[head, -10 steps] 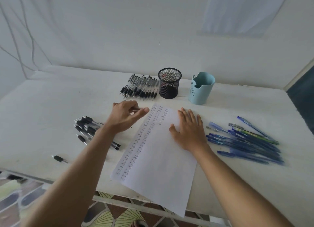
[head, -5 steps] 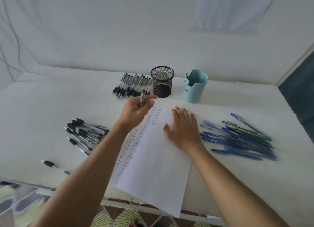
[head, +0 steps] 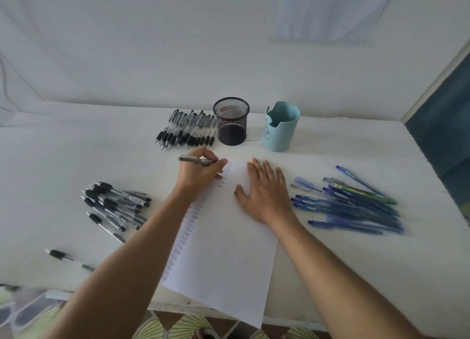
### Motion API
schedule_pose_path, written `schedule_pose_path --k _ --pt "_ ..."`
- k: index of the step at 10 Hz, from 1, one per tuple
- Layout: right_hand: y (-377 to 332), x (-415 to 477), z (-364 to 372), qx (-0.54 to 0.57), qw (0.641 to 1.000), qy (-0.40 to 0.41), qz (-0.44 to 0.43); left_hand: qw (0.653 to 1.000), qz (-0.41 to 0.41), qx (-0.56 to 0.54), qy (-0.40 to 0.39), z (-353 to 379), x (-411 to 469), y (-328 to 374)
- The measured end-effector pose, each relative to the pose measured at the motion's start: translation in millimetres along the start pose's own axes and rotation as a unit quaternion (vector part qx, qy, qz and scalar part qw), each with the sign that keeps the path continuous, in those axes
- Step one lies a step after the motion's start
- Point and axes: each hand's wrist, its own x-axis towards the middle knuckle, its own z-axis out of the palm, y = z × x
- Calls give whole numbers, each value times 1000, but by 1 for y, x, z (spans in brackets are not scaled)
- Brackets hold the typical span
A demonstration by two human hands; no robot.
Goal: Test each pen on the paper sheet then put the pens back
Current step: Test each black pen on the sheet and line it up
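Paper, a white sheet (head: pixel 223 249) lined with small written marks down its left side, is pinned flat on the white table (head: pixel 76 160) by the right hand (head: pixel 264 193), fingers spread, so it cannot slide. A slim black-and-clear plastic pen (head: pixel 195 160) is pinched in the left hand (head: pixel 201 172), its grip closed around the barrel, tip angled toward the sheet's far left corner. Rubber-gripped black pens (head: pixel 117 206) lie left; glossy blue pens (head: pixel 351 206) right. A black mesh cup (head: pixel 231 121) stands far.
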Motion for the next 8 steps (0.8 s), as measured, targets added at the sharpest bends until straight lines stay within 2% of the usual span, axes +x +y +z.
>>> schedule_pose_path --k 2,3,8 --pt "0 -1 -1 -2 1000 2 2 997 -23 58 44 -3 0 3" --pt "0 0 -1 -1 1000 0 1 995 3 85 49 -4 0 -1" --pt "-1 -1 -1 3 1000 5 3 988 20 152 28 -3 4 -5"
